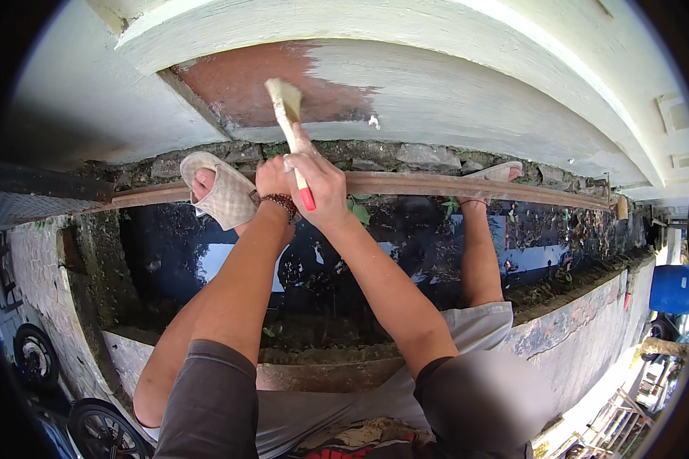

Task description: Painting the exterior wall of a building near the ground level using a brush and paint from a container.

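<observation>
- My right hand [318, 183] is clenched around the paintbrush [289, 130], fingers wrapped about its pale wooden handle, whose red-dipped end pokes out below my fist.
- The brush's cream bristles press flat against the wall band [436, 92], right at the ragged edge where a reddish-brown patch [245, 84] meets smooth, whitish-grey paint.
- My left hand [272, 180] lies just beside the right, touching it; a beaded brown bracelet [283, 203] rings the wrist. I cannot tell whether those fingers are curled on anything.
- Both of my forearms come up from dark grey sleeves [207, 398] at the lower edge.
- Feet in woven, beige sandals [222, 191] rest on a long, rusty-brown pipe [452, 185] that runs across just beneath the hands.
- Behind the pipe sits a rough strip of mossy, broken stone [421, 157].
- Under my arms lies a channel of dark, glossy water [230, 260], flecked with leaves, with weathered concrete walls [574, 321].
- A blue barrel [672, 289] stands far right; wheels with black tyres [34, 356] show at lower left.
</observation>
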A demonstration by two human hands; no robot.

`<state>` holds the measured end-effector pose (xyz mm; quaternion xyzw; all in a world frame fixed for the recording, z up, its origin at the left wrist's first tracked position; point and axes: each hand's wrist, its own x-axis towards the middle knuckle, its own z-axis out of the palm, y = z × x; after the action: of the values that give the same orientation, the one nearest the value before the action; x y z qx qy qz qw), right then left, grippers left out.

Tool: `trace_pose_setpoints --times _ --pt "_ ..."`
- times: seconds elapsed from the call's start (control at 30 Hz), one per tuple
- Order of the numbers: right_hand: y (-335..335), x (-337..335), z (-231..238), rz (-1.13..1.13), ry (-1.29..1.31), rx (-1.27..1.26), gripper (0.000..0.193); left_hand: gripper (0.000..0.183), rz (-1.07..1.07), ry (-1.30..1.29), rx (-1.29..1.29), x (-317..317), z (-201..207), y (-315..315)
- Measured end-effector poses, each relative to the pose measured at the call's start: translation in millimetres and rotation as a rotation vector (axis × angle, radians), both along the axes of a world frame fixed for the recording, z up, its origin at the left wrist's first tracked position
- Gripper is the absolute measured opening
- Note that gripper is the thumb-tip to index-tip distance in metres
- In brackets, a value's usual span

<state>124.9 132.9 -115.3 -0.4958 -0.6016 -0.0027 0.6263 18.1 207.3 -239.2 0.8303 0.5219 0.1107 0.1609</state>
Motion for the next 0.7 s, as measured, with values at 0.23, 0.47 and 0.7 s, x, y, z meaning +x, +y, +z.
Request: trace_pose_setpoints --times 0.23,0.47,0.7 --pt "-40.5 115.4 -26.1 -0.151 -0.007 -0.114 0.009 0.042 0.016 0.186 -0.018 50.3 93.2 -20.3" --pt "-40.7 89.6 -36.3 -0.688 0.057 0.013 0.011 0.039 0.025 0.150 0.026 47.5 97.8 -21.0" --pt "-5.3 12.7 -7.7 0.068 -0.062 0.002 0.017 0.038 -0.055 0.143 0.026 30.8 62.8 -2.8"
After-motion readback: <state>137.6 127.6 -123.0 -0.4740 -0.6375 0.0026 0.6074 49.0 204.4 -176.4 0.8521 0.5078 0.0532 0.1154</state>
